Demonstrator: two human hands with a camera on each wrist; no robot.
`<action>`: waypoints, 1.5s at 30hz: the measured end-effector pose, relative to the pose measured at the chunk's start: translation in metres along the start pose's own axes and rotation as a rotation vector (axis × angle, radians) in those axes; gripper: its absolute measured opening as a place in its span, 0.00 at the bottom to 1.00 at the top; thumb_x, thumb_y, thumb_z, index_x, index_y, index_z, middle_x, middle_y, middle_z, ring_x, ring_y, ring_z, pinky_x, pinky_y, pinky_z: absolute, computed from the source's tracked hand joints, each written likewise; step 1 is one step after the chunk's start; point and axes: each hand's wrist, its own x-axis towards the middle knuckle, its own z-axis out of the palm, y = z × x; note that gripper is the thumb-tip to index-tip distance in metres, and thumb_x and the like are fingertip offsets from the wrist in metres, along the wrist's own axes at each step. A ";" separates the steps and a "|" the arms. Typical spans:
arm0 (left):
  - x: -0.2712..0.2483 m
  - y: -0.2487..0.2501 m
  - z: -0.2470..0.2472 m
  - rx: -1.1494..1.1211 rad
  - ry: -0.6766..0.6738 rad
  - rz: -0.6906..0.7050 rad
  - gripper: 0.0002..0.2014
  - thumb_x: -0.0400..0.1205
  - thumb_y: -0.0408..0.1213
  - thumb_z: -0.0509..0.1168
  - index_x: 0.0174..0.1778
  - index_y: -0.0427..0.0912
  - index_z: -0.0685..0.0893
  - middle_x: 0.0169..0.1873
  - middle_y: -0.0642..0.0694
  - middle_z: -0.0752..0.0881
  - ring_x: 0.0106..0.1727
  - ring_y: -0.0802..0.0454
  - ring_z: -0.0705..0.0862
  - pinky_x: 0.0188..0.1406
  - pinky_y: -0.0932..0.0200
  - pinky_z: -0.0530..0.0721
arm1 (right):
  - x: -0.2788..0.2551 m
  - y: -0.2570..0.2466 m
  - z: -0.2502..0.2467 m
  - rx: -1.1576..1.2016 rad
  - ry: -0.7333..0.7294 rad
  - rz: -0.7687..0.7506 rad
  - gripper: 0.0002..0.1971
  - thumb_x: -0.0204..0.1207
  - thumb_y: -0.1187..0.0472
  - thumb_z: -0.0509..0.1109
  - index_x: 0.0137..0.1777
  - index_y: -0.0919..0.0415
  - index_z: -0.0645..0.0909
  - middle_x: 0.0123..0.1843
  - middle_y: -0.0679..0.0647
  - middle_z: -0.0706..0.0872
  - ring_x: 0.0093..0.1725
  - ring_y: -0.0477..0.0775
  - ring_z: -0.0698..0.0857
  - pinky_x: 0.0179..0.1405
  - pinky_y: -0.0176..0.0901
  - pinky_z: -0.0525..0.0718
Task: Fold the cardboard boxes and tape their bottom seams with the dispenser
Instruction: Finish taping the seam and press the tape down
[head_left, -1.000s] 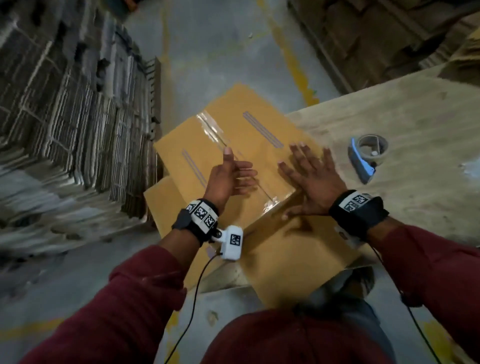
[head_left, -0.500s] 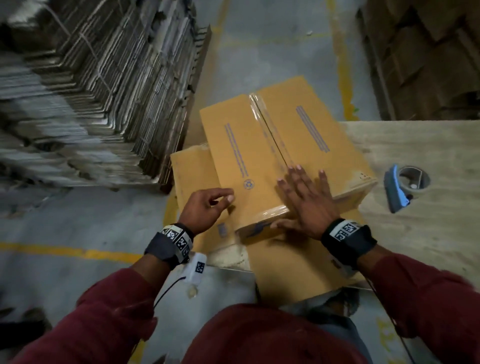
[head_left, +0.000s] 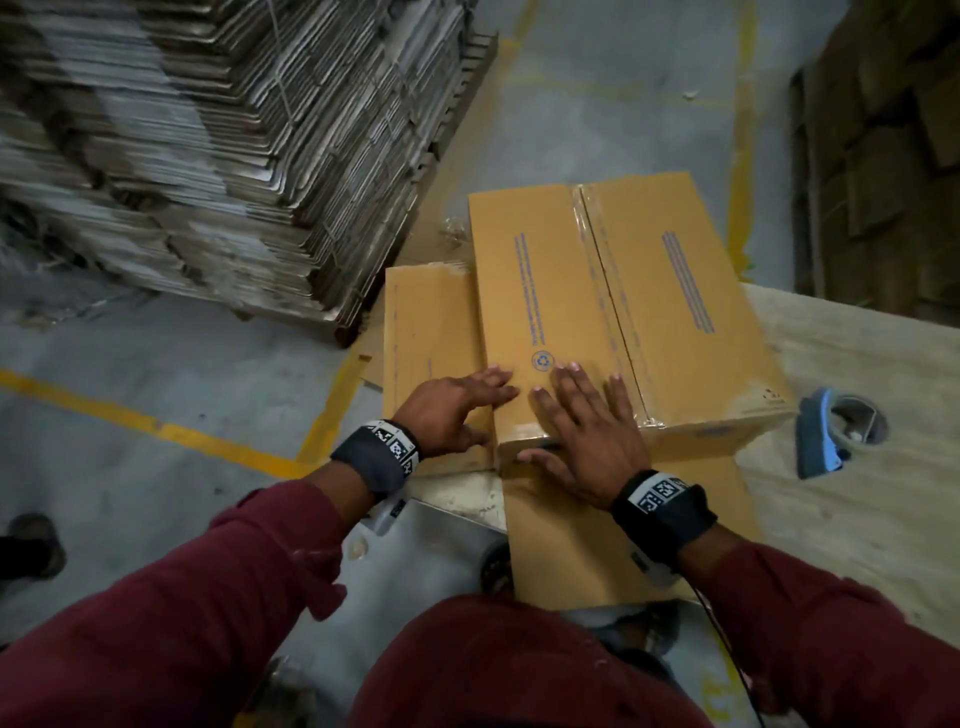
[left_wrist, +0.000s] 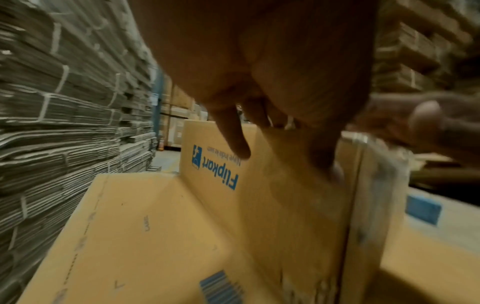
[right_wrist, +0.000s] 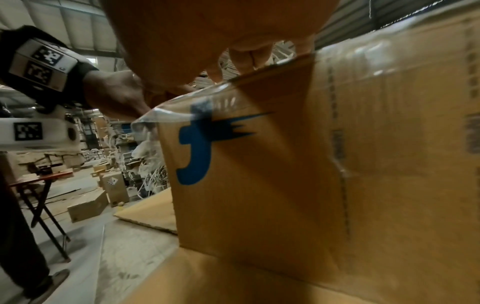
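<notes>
One taped cardboard box (head_left: 613, 312), centre frame, on a plywood table (head_left: 852, 493); one blue tape dispenser (head_left: 831, 431) at right. Left hand (head_left: 447, 415) and right hand (head_left: 587, 431), fingers flat, press its near corner. Concrete floor (head_left: 156, 364); one stack of flat cartons (head_left: 234, 145) upper left.

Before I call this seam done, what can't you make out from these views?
- Tape far end: head view, box top edge hides it.
- Tape under right hand: covered in head view, blurred in wrist views.
- Left hand thumb: head view, behind the box corner.
- Dispenser tape supply: too small.
</notes>
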 end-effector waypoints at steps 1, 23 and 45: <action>0.001 -0.001 0.002 0.048 0.025 0.014 0.42 0.72 0.43 0.84 0.83 0.58 0.76 0.85 0.57 0.69 0.85 0.61 0.65 0.74 0.50 0.82 | 0.002 -0.005 0.004 -0.007 -0.021 0.002 0.42 0.82 0.25 0.43 0.87 0.52 0.63 0.89 0.62 0.63 0.89 0.61 0.58 0.83 0.78 0.52; 0.000 0.019 0.020 0.326 0.129 0.043 0.45 0.72 0.77 0.61 0.81 0.52 0.77 0.83 0.49 0.76 0.82 0.53 0.76 0.47 0.42 0.93 | -0.008 -0.017 0.020 -0.027 -0.040 0.045 0.53 0.75 0.41 0.74 0.91 0.51 0.43 0.92 0.61 0.46 0.91 0.61 0.46 0.83 0.76 0.45; -0.001 0.000 0.000 0.279 -0.017 0.065 0.44 0.74 0.62 0.77 0.87 0.56 0.70 0.86 0.57 0.68 0.86 0.59 0.66 0.58 0.42 0.90 | 0.009 -0.031 0.005 0.077 -0.003 0.203 0.47 0.72 0.15 0.43 0.78 0.43 0.76 0.84 0.57 0.72 0.82 0.63 0.71 0.76 0.78 0.60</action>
